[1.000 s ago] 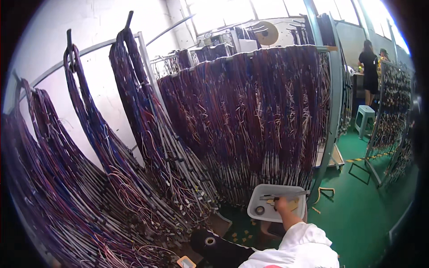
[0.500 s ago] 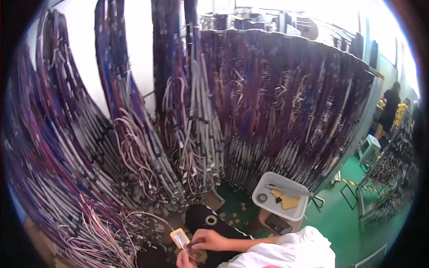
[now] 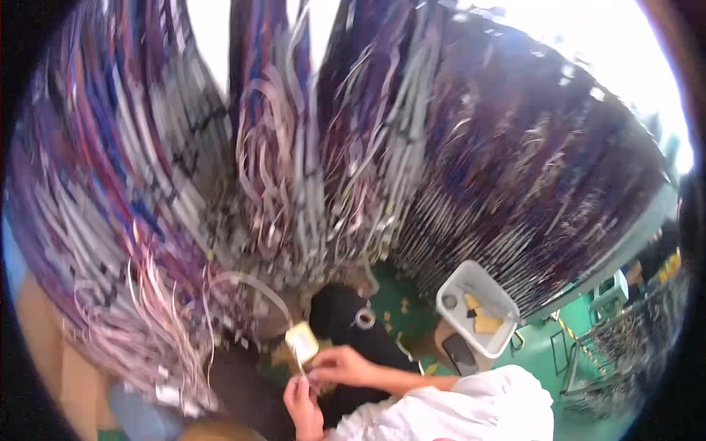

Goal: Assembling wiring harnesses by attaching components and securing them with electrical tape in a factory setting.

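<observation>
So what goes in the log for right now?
left hand: below tag | right hand: pinching pale tag | wires hanging | tray at right

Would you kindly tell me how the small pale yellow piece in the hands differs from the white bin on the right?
The pale yellow piece is small and flat, pinched by the right hand with the left hand just below; the white bin is far larger and stands untouched. The piece looks solid, while the bin is an open box holding yellowish scraps. Both are light-coloured and roughly rectangular.
</observation>
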### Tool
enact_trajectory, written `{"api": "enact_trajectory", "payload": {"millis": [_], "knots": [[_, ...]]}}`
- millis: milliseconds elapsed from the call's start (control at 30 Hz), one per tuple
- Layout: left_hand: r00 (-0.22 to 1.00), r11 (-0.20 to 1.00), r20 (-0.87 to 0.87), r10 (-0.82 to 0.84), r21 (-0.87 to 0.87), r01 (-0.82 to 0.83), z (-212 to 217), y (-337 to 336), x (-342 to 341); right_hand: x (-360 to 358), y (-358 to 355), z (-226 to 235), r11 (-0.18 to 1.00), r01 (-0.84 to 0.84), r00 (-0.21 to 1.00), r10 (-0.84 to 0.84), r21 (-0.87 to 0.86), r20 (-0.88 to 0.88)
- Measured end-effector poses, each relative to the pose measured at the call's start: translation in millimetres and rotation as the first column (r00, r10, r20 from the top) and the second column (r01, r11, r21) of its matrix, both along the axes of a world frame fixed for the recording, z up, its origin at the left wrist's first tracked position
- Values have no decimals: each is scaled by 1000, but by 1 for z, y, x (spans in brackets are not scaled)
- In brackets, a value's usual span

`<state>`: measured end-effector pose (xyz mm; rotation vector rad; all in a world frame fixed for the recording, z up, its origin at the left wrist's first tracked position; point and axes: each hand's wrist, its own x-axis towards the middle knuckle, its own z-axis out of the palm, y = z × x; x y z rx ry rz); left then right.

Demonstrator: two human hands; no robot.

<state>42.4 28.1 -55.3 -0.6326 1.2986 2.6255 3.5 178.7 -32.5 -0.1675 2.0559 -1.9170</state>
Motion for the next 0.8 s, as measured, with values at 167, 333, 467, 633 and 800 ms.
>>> {"api": "enact_trajectory", "payload": {"millis": [167, 333, 467, 633, 800], "knots": [[989, 963, -40, -139, -240, 126, 19, -8, -8, -10, 11, 21, 947, 78, 954, 20, -311, 299], [982, 949, -102, -156, -290, 121, 16, -8, -6, -11, 11, 10, 906, 159, 894, 37, -393, 446], [969, 942, -134, -209, -294, 162, 7, -18, -1, -8, 6, 5, 869, 158, 815, 154, -470, 559], [956, 926, -178, -232, -341, 161, 9, -18, -3, -6, 7, 10, 881, 209, 804, 91, -424, 587], [951, 928, -206, -229, -341, 149, 9, -17, -4, -8, 10, 9, 903, 178, 819, 83, -390, 567]]}}
